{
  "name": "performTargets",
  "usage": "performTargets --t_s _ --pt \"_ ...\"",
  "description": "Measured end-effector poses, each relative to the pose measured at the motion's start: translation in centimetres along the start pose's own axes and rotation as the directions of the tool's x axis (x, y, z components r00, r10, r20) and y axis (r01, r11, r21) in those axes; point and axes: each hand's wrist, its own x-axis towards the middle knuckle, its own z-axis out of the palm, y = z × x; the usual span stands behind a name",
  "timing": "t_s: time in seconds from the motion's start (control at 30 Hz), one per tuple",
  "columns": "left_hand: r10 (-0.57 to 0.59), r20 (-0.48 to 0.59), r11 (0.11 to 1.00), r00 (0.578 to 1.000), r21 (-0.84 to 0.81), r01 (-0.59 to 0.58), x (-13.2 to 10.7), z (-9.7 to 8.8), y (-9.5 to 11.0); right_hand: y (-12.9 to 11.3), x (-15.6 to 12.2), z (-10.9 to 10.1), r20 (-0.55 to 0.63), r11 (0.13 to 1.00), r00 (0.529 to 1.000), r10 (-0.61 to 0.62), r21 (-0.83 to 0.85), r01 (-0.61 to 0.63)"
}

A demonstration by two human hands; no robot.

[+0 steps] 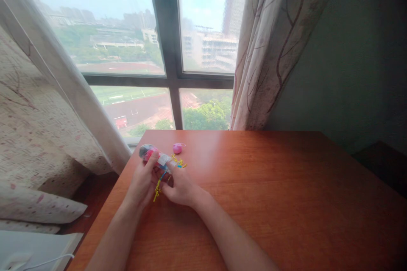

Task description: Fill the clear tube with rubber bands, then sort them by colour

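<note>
A clear plastic tube-shaped package (163, 159) with red and dark contents and a white label is held tilted above the left part of the table. Around its left portion my left hand (148, 179) is closed, the thumb pressed along its side. My right hand (182, 185) is closed at its other end, with most of the fingertips hidden. Yellow and blue curly ribbon (157, 189) hangs below the package between my hands, and more yellow ribbon (178, 161) sticks out past its right end. Just beyond lies a small round pink object (177, 148) with a thin loop.
The brown wooden table (254, 194) reaches to a window (173, 78) at the back. Curtains hang at left (63, 93) and right (270, 42). A white surface (34, 247) with a cable stands at the lower left.
</note>
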Motion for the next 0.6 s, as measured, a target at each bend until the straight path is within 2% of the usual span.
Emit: performTargets --t_s 0.07,0.13,0.23,0.3,0.37,0.5,0.6 --pt "-0.035 0.079 0.999 0.996 0.006 0.034 -0.20 0.13 -0.23 -0.14 -0.01 0.09 -0.007 0.999 0.999 0.038 -0.037 -0.038" --pt "-0.031 0.105 0.998 0.994 0.050 0.026 -0.26 0.09 -0.26 -0.23 0.04 0.28 -0.018 0.995 0.995 0.097 -0.004 -0.097" --pt "-0.011 0.100 0.991 0.995 0.132 -0.002 -0.19 -0.20 -0.15 -0.46 0.20 0.56 0.089 0.946 0.974 0.207 0.235 -0.222" --pt "-0.006 0.089 0.989 0.996 0.151 -0.007 -0.12 -0.40 -0.15 -0.68 0.33 0.61 0.227 0.841 0.947 0.229 0.443 -0.310" --pt "0.006 0.067 0.988 0.998 0.152 -0.017 -0.08 -0.52 -0.24 -0.83 0.42 0.51 0.317 0.715 0.928 0.194 0.602 -0.356" --pt "0.060 0.023 0.988 0.998 0.141 -0.062 -0.11 -0.43 -0.33 -0.55 0.48 0.16 0.363 0.498 0.926 0.102 0.787 -0.364" --pt "0.106 0.013 0.987 0.994 0.117 -0.107 -0.23 -0.28 -0.13 -0.17 0.50 0.09 0.388 0.392 0.918 0.076 0.835 -0.385"
